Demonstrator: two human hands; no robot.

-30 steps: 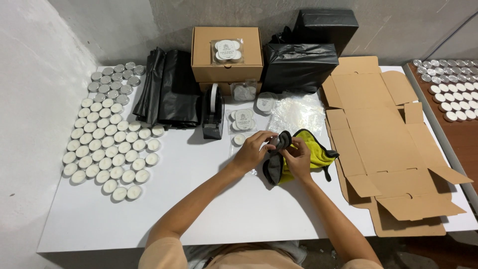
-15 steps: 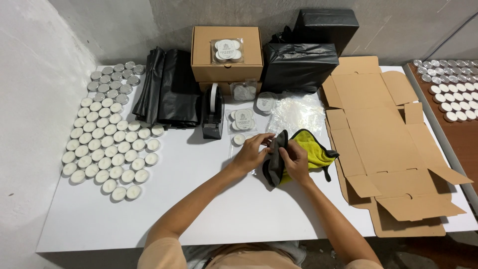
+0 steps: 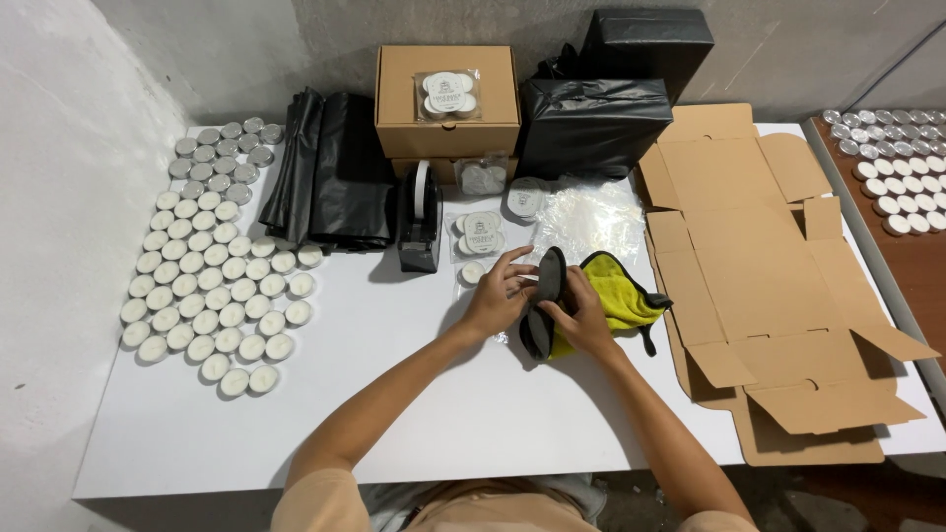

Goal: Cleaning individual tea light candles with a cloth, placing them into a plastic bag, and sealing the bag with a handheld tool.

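Left hand (image 3: 498,296) and right hand (image 3: 581,315) still gripping black pouch (image 3: 544,296), now raised upright, yellow cloth (image 3: 616,296) beneath

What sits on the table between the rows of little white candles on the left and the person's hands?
In the head view, only bare white table lies between the candles and the left hand; the tape dispenser stands farther back.

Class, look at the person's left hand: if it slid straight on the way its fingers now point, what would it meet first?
The left hand points rightward at the dark pouch it already touches; beyond that, probably the yellow cloth.
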